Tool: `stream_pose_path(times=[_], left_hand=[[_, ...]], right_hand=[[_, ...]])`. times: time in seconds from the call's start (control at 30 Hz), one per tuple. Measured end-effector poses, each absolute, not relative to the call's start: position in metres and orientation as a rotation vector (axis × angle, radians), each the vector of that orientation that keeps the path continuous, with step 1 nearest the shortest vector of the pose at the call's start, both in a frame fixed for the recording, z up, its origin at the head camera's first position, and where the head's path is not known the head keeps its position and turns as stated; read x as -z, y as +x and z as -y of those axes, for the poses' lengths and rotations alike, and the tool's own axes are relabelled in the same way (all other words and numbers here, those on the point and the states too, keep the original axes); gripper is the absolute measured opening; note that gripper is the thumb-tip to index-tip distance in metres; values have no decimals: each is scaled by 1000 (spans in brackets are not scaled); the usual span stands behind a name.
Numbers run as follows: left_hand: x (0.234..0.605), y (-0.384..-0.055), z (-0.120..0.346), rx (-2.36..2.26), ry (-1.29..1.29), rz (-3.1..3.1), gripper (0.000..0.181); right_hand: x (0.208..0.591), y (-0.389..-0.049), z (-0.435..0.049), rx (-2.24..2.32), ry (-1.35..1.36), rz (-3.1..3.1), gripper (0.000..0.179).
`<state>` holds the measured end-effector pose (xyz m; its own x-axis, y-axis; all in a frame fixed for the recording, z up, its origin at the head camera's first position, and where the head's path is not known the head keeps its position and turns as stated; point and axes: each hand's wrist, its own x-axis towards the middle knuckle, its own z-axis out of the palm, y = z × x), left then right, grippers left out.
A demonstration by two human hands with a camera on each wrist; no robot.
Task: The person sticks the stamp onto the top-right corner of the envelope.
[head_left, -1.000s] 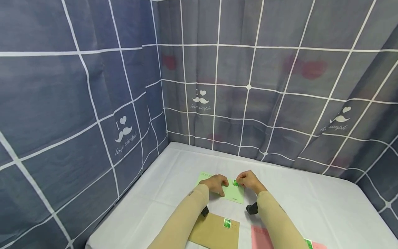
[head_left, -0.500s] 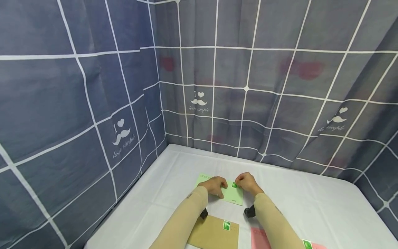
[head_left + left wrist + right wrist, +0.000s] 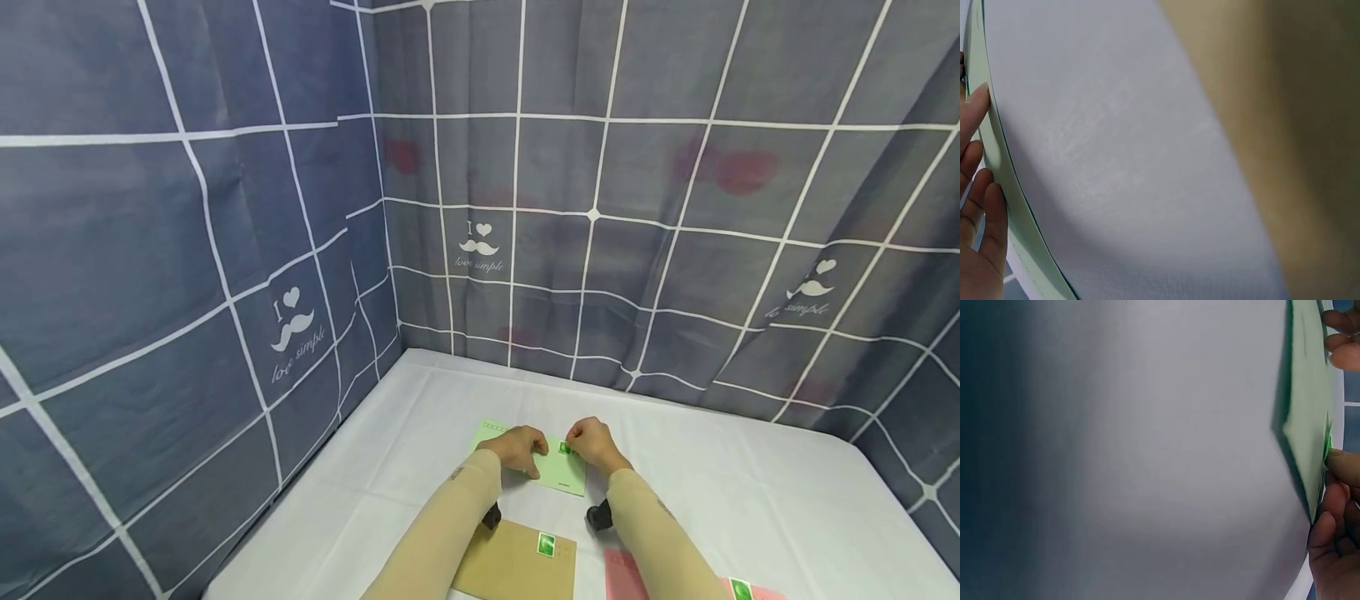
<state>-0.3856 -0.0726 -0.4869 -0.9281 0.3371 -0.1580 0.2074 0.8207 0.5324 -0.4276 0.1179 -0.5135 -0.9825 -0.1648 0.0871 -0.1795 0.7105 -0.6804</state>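
Note:
A light green envelope (image 3: 566, 477) lies on the white table in the head view. My left hand (image 3: 517, 447) rests on its middle, and the left wrist view has the fingers (image 3: 996, 215) extended against the paper. At the envelope's right end my right hand (image 3: 595, 443) pinches a small green postage stamp (image 3: 564, 447) by its right edge. In the right wrist view the thumb presses at the stamp (image 3: 1328, 440), which stands up slightly from the envelope (image 3: 1305, 394). The right fingertips partly hide the stamp.
Nearer the body lies a brown envelope (image 3: 517, 562) bearing a green stamp (image 3: 546, 545). A pink envelope (image 3: 624, 575) sits partly under the right forearm, with another green stamp (image 3: 741, 590) at its right. Grey checked curtains (image 3: 547, 167) stand around the white table (image 3: 750, 467).
The right hand has shifted slightly left over the stamp, covering more of it. The left hand stays on the green envelope. The head view has tilted a little.

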Motion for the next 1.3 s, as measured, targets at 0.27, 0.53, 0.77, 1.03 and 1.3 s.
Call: stream_pose_path(times=[0.27, 0.53, 0.77, 1.03, 1.3], left_hand=[[489, -387, 76, -744, 427, -2770, 37], [486, -386, 74, -697, 424, -2778, 37], [488, -390, 75, -709, 425, -2764, 38], [485, -390, 76, -696, 431, -2758, 37], [484, -388, 73, -688, 429, -2764, 37]], right_hand=[[511, -427, -122, -1120, 258, 2876, 5], [495, -424, -137, -1036, 340, 2841, 8], [488, -404, -138, -739, 707, 2896, 23], [490, -376, -131, -472, 958, 3010, 43], [497, -370, -128, -394, 903, 3123, 49]])
